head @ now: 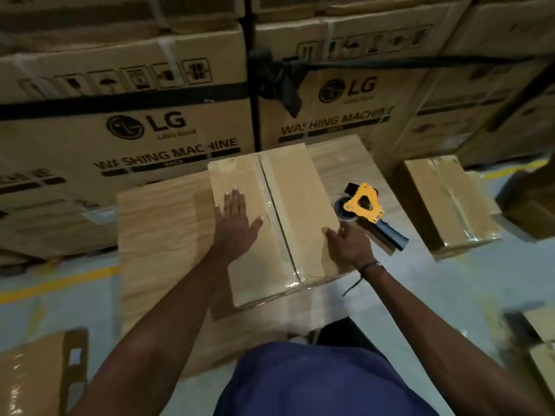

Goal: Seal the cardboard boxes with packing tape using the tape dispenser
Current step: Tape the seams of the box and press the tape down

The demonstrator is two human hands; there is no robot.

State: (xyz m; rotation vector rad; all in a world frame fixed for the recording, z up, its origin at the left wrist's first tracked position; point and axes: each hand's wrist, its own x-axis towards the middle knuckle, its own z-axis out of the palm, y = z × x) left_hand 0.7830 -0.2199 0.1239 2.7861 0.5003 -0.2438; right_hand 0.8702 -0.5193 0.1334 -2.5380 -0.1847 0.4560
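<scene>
A small cardboard box [300, 187] lies on top of a larger cardboard box [156, 235], with clear tape running along its centre seam. My left hand [235, 223] presses flat on the left flap, fingers straight. My right hand [348, 244] grips the box's right edge, thumb on top and fingers curled down the side. The tape dispenser [366, 208], yellow with a dark handle, lies on the larger box just right of the small box, apart from both hands.
Another taped box [447, 202] stands on the floor at right. Stacked washing machine cartons [126, 124] form a wall behind. More boxes sit at the lower left [33, 376] and lower right [540, 349]. A yellow line [60, 283] marks the grey floor.
</scene>
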